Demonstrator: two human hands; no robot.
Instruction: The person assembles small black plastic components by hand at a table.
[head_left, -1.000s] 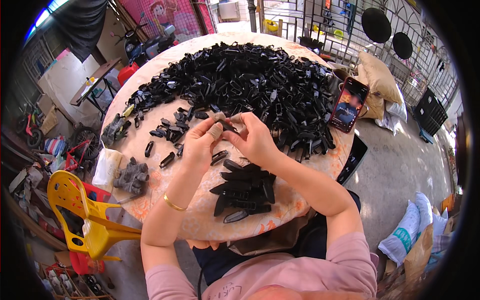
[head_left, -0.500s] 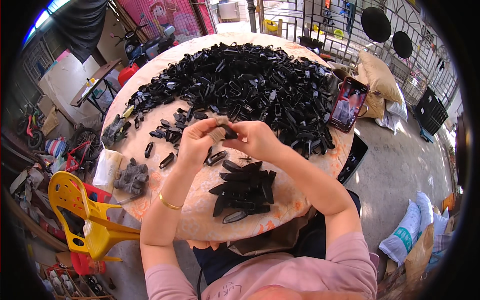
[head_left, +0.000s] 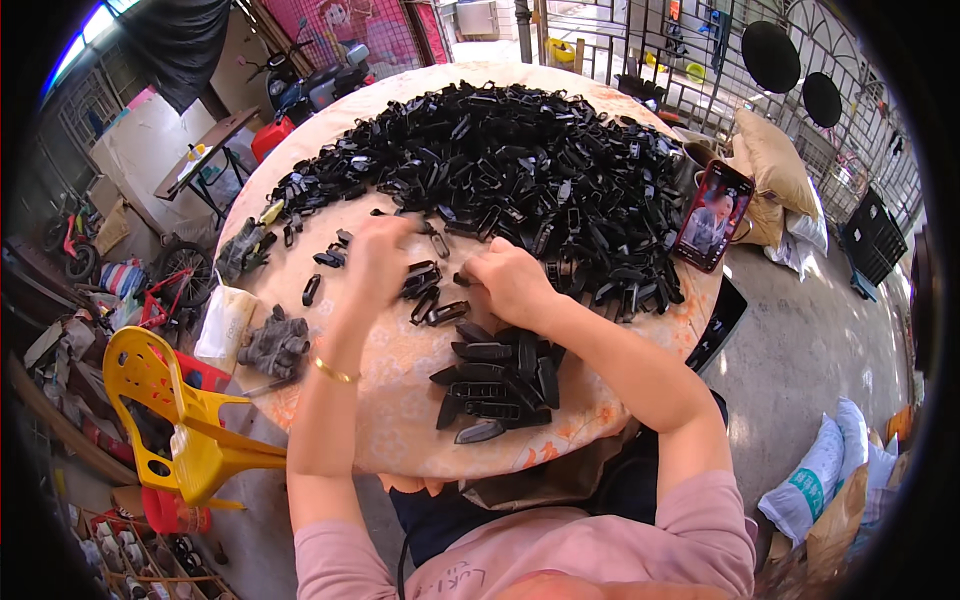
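A large heap of small black plastic pieces (head_left: 520, 150), some shaped like narrow frames, covers the far half of the round table. My right hand (head_left: 508, 285) is closed in a pinch in front of the heap, with a small dark piece showing at its fingertips. My left hand (head_left: 383, 258) is over the loose pieces at the heap's near left edge; motion smears its fingers. Between the hands lie a few loose black frames (head_left: 424, 280). Closer to me is a smaller stack of black pieces (head_left: 495, 385), laid roughly side by side.
A phone (head_left: 714, 215) stands upright at the table's right. Dark grey gloves (head_left: 274, 345) and a white packet (head_left: 224, 330) lie at the left edge of the patterned tablecloth (head_left: 390, 430). A yellow chair (head_left: 180, 420) stands left; sacks (head_left: 775, 170) are piled on the right.
My hands have parted after holding a dark piece between them. The left has moved to the left over the loose pieces; the right stays near the middle, a little lower.
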